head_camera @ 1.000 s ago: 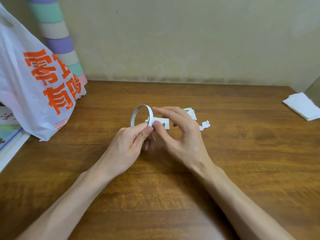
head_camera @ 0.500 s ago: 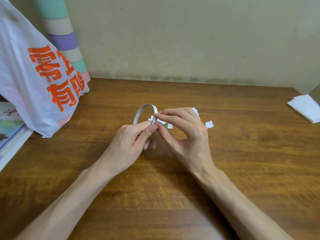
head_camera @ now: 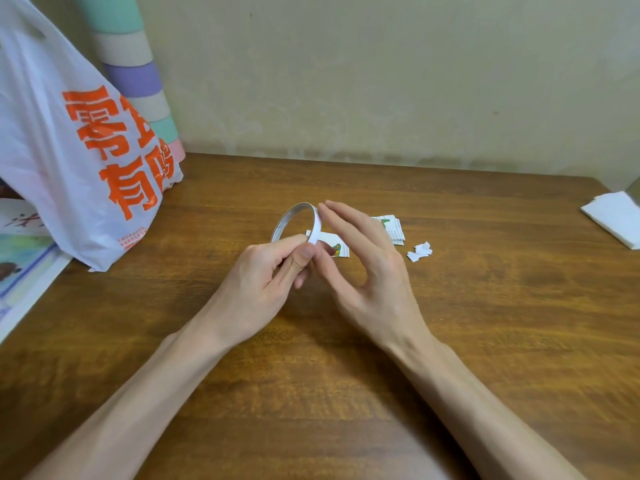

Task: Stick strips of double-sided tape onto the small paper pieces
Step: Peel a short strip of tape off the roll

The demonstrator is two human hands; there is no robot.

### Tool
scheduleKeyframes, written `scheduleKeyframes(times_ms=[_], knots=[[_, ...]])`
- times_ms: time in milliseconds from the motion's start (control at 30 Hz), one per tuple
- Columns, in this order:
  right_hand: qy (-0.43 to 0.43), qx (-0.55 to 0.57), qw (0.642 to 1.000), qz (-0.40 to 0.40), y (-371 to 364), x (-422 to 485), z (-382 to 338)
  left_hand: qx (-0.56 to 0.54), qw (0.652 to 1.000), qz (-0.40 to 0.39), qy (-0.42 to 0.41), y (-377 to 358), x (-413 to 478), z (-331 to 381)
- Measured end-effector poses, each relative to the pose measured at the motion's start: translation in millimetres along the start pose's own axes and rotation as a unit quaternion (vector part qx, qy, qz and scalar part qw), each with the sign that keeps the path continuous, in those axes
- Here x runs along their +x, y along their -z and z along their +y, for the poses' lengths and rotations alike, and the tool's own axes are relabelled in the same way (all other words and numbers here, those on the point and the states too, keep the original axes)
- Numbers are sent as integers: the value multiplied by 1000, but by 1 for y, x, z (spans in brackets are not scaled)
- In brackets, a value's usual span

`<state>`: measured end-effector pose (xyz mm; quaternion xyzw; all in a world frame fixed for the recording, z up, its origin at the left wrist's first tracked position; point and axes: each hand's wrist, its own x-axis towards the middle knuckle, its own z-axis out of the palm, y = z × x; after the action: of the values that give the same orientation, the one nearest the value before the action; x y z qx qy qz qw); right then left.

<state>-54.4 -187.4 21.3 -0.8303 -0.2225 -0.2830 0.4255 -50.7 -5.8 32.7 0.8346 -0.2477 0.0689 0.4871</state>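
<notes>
Above wooden table (head_camera: 491,313), left hand (head_camera: 258,282) pinches tape roll (head_camera: 315,227); right hand (head_camera: 375,282) spread alongside.

Inventory of surroundings, head view:

- Wooden table (head_camera: 346,393), brown, visible grain, running back to the wall.
- Wall (head_camera: 381,81), plain beige, darker and stained along the line where it meets the table.
- Plastic bag (head_camera: 52,150), white and semi-translucent, large orange printed characters, standing at far left on the table, bulging.
- Striped tube (head_camera: 133,77), upright and slightly tilted, bands of mint green, beige, purple and pink, behind the bag in the left back corner, touching the wall.
- Printed sheets (head_camera: 20,265), colourful, blue border, lying flat at the left edge, partly under the bag.
- Folded white tissue (head_camera: 613,220), lying flat at the far right edge, cut off by the frame.
</notes>
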Motion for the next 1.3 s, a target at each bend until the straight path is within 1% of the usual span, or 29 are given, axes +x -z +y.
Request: scheduleKeyframes(times_ms=[100, 233, 333, 467, 633, 733, 833, 933, 1000, 1167, 1300], knots=[[-13, 26, 999, -29, 0, 1, -1, 12, 1000, -13, -12, 2, 0, -1], [-37, 48, 996, -69, 4, 2, -2, 65, 997, -14, -38, 5, 0, -7], [-22, 38, 999, -27, 3, 1, -1, 73, 996, -5, -43, 3, 0, -8], [33, -6, 999, 41, 2, 1, 3, 84, 995, 10, -53, 3, 1, -5], [94, -54, 991, 83, -1, 0, 5, 55, 997, 10, -51, 3, 0, -2], [111, -60, 988, 89, 0, 0, 5, 48, 998, 10, -44, 3, 0, 0], [89, -40, 992, 85, 2, 0, 3, 47, 998, 10, -45, 3, -1, 1], [26, 14, 996, 85, 3, -1, -1, 53, 998, 10, -43, 2, -1, 2], [2, 36, 995, 88, 3, 0, -3, 59, 997, 12, -41, 2, -1, 3], [-14, 58, 995, 79, 1, 1, -6, 68, 997, 22, -32, 2, 0, 5], [-13, 36, 998, 54, 0, 0, -4, 52, 998, 10, -23, 0, 0, 0]])
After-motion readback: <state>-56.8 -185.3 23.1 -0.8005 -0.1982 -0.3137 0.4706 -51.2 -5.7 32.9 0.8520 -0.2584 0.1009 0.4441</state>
